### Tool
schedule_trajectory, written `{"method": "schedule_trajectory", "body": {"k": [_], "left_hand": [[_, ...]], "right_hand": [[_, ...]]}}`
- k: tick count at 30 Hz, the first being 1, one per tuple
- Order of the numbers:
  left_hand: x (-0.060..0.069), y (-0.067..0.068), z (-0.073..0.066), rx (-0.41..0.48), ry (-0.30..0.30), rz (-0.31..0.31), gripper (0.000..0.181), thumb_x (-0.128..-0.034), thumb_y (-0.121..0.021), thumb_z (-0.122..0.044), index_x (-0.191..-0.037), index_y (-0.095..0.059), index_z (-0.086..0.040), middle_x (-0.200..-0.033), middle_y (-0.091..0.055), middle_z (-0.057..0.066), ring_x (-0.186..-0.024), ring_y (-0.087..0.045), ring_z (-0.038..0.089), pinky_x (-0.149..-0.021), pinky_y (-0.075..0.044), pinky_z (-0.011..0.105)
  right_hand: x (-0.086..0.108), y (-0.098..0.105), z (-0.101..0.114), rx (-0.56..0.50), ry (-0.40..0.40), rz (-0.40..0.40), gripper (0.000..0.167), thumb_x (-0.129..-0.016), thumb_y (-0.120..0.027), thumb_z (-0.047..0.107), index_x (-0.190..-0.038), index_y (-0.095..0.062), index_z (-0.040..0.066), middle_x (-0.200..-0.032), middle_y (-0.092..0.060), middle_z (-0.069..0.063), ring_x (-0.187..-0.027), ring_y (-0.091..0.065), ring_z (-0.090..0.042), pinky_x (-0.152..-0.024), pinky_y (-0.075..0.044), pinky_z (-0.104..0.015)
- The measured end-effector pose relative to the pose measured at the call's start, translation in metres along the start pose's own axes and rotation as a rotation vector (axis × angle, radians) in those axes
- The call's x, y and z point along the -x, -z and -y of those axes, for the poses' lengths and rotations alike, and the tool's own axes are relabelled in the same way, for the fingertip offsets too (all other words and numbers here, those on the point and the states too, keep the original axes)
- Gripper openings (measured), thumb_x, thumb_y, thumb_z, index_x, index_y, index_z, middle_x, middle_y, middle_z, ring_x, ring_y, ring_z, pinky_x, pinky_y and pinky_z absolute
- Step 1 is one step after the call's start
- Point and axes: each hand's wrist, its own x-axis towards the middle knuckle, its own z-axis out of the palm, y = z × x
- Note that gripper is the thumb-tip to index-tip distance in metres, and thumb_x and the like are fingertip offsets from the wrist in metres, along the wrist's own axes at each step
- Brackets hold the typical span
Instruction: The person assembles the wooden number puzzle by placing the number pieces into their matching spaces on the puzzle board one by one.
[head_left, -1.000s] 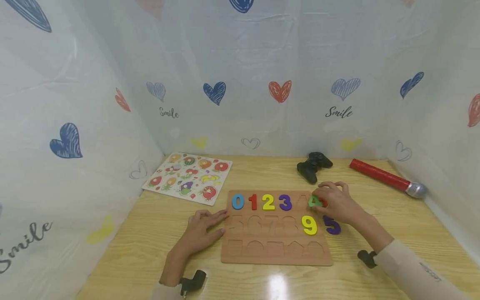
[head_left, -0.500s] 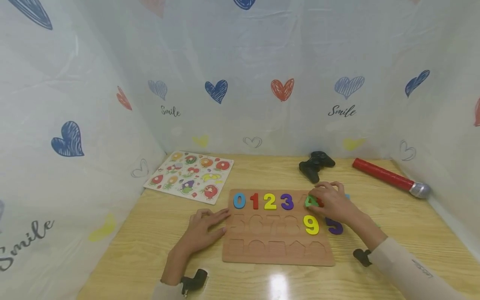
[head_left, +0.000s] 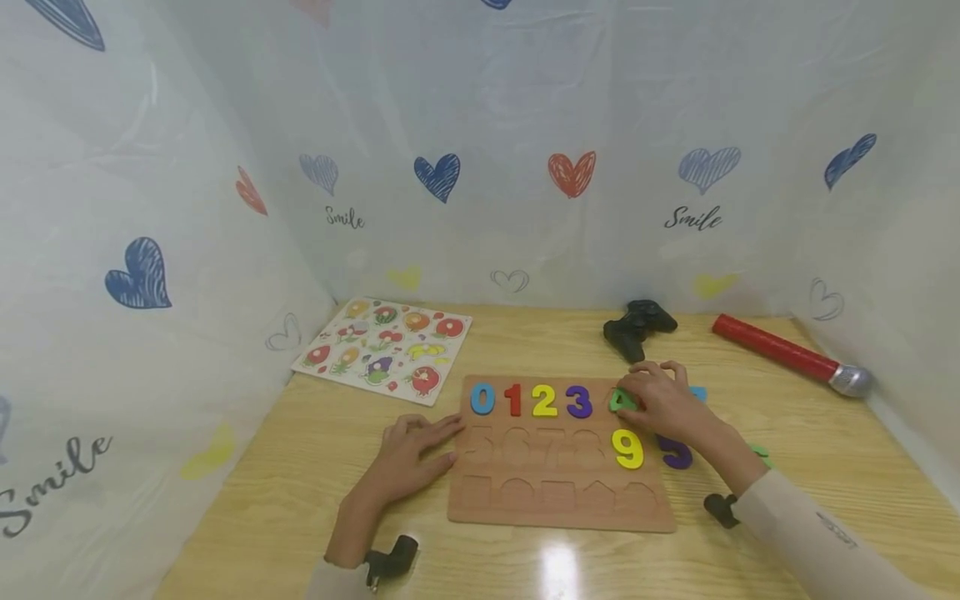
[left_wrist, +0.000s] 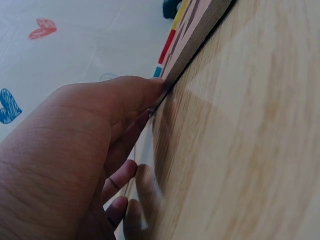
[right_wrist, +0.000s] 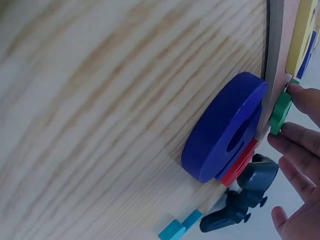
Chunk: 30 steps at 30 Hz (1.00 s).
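"Smile" (head_left: pixel 693 219) on sheeting (head_left: pixel 480 92), 0–3 (head_left: pixel 545 412) on board (head_left: pixel 562 471)

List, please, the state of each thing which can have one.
Number puzzle board: flat, partly filled
Blue 0: in place
Red 1: in place
Yellow 2: in place
Purple 3: in place
Yellow 9: in place
Green 4: held by right hand, seating unclear
Purple 5: loose
Red piece: loose
Light-blue piece: loose
Other green piece: loose
Fruit puzzle board: flat, appears filled
Game controller: lying down, power unclear
Toy microphone: lying down
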Motion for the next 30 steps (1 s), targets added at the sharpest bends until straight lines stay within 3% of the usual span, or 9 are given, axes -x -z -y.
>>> {"method": "schedule_trajectory", "body": {"k": [10,20,30], "left_hand": [[-0.001,0.002,-0.002,-0.003,0.011,0.023,0.049,-0.0972,-0.062,-0.045,-0.144,-0.055,-0.034,-0.152,-0.044,-0.016,-0.116,-0.036,0.018,-0.093,-0.025,0.048],[0.000,0.002,-0.003,-0.007,0.006,0.017,0.049,-0.0972,-0.063,-0.044,-0.144,-0.056,-0.032,-0.152,-0.046,-0.014,-0.110,-0.038,0.017,-0.091,-0.026,0.046],[-0.001,0.002,-0.002,-0.019,0.021,0.031,0.048,-0.0973,-0.063,-0.043,-0.144,-0.055,-0.034,-0.151,-0.046,-0.016,-0.125,-0.037,0.025,-0.098,-0.026,0.052]], "right_hand": [[-0.003,-0.002,0.003,-0.012,0.028,-0.003,0.018,-0.089,-0.078,0.025,-0.105,-0.075,0.017,-0.111,-0.072,-0.003,-0.124,-0.048,-0.039,-0.098,-0.019,-0.068],[-0.003,-0.003,0.009,0.067,0.010,0.001,0.030,-0.089,-0.077,0.032,-0.111,-0.075,0.011,-0.114,-0.071,-0.006,-0.124,-0.047,-0.038,-0.096,-0.024,-0.068],[0.013,0.009,0.004,-0.028,-0.004,-0.073,0.029,-0.089,-0.078,0.025,-0.113,-0.072,0.009,-0.118,-0.069,-0.011,-0.124,-0.047,-0.040,-0.096,-0.021,-0.070]]}}
